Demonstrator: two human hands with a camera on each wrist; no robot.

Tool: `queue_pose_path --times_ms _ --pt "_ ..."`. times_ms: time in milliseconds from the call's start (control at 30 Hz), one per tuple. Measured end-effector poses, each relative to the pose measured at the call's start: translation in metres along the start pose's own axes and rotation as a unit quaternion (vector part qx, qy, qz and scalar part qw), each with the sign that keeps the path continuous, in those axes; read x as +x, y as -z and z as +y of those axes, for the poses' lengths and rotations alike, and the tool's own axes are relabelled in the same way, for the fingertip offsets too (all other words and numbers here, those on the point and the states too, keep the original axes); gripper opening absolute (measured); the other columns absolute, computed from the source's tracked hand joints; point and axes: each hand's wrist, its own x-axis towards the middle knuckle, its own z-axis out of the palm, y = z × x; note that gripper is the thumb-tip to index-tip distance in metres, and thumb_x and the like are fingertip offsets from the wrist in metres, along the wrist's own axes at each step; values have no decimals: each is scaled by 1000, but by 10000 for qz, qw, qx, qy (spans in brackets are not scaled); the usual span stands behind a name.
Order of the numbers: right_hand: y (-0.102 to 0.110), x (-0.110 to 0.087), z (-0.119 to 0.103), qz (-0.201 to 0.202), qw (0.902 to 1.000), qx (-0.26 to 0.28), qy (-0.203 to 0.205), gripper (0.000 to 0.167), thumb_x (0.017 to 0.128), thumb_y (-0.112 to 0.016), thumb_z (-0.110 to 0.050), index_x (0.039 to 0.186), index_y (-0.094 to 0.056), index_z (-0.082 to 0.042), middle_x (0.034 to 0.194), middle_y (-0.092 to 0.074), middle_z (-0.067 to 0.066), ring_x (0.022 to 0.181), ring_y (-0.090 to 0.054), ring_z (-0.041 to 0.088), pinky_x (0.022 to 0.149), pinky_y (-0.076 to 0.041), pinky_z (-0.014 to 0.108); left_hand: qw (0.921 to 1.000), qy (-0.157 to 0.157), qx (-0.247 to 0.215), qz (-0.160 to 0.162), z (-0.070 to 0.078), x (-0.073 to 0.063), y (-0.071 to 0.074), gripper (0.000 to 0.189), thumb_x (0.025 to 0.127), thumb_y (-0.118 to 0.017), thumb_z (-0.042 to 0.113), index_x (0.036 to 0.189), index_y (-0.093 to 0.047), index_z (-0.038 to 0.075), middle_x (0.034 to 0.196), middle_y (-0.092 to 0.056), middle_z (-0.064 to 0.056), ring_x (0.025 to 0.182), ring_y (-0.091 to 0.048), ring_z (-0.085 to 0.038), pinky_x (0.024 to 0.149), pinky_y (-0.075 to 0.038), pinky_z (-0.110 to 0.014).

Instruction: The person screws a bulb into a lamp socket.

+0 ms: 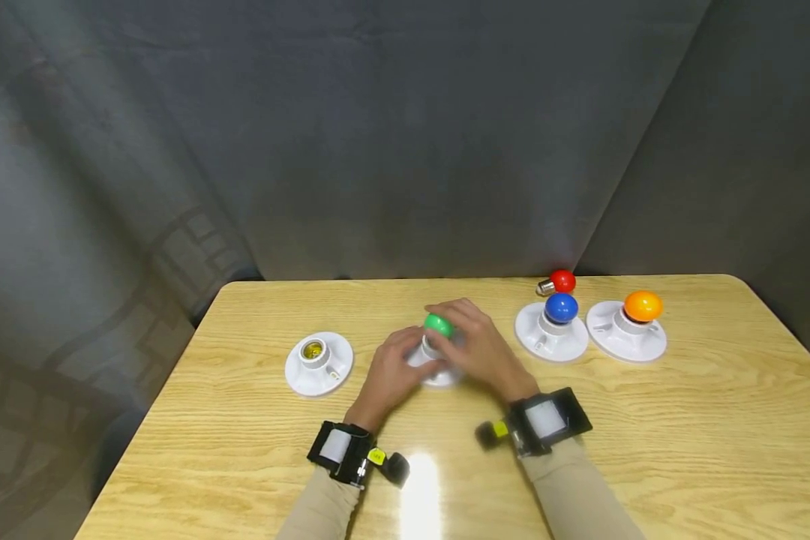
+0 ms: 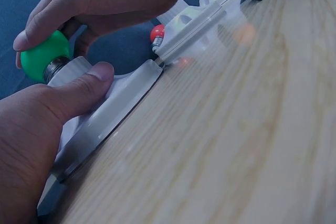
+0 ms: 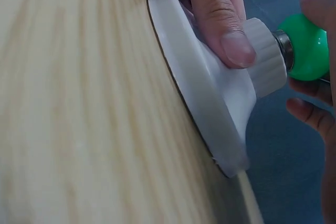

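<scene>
A green light bulb stands in the mouth of a white round lamp holder, part of its metal screw base showing above the rim. My right hand grips the bulb's glass between thumb and fingers. Lower down, my left hand holds the lamp holder, its thumb pressed against the side near the collar in the right wrist view. The left hand's other fingers are mostly hidden behind the holder. In the left wrist view the green bulb sits beneath the right hand's fingertips.
To the left is a lamp holder with its brass-coloured socket bare. At right, one holder bears a blue bulb and another an orange bulb. Behind them a red bulb lies on its side near the wooden table's back edge.
</scene>
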Motion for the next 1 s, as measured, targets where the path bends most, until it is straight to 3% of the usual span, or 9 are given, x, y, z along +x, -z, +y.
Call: queue_pose_path --times_ms 367,667,1000 --pt "-8 -2 6 317 9975 598 -209 38 90 -70 -27 126 -64 -16 116 -68 4 109 -62 16 94 -54 35 9997 190 -137 -60 0 -2 2 59 77 -70 61 129 -60 34 137 -58 12 134 -47 -16 112 -37 -50" --pt "-9 -4 4 208 9958 822 -351 32 100 -53 -21 130 -61 -18 123 -66 2 115 -60 17 100 -50 41 9998 191 -24 -60 -1 -3 2 60 78 -71 59 129 -61 29 137 -59 7 134 -48 -19 112 -36 -51" --pt "-9 -3 6 510 9952 826 152 28 93 -63 -16 120 -67 -14 119 -67 3 111 -63 19 99 -52 37 9999 8 151 24 0 0 0 57 79 -71 56 125 -65 24 134 -61 6 131 -51 -16 111 -40 -45"
